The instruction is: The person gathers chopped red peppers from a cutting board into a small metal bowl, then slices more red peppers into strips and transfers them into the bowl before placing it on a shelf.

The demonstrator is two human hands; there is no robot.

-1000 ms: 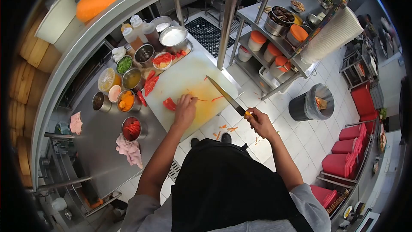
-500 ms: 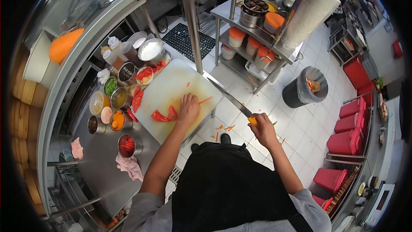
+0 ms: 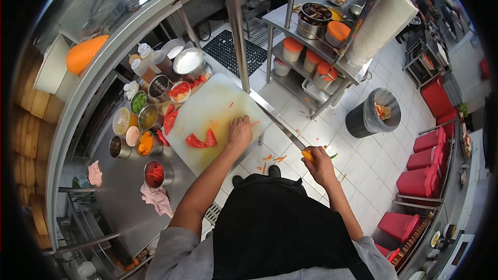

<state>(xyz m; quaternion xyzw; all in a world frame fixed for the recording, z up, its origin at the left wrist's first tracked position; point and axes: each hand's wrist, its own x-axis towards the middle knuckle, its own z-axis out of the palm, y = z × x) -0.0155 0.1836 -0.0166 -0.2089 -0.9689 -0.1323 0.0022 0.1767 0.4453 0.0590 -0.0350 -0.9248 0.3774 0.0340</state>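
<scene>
My left hand (image 3: 240, 134) rests on the white cutting board (image 3: 202, 105), its fingers bunched and pressed down. A red pepper strip (image 3: 255, 123) sticks out beside the fingertips; the rest of it is hidden. My right hand (image 3: 320, 167) grips a long knife (image 3: 288, 130) by its yellow handle, the blade pointing toward the board's right edge. Left of my left hand, two red pepper pieces (image 3: 195, 141) lie on the board, and a small red scrap (image 3: 231, 105) lies farther up. More red pepper pieces (image 3: 169, 118) lie by the board's left edge.
Left of the board stand a tub of red strips (image 3: 154, 174), a tub of orange pieces (image 3: 145, 144), a bowl of white powder (image 3: 189, 61) and squeeze bottles (image 3: 142, 70). A steel post (image 3: 236, 36) rises behind the board. A bin (image 3: 374, 114) stands on the right.
The view has shifted slightly, moving the scene right and down. Less of the red strip shows beside my left hand. The knife stays in my right hand, beside the board.
</scene>
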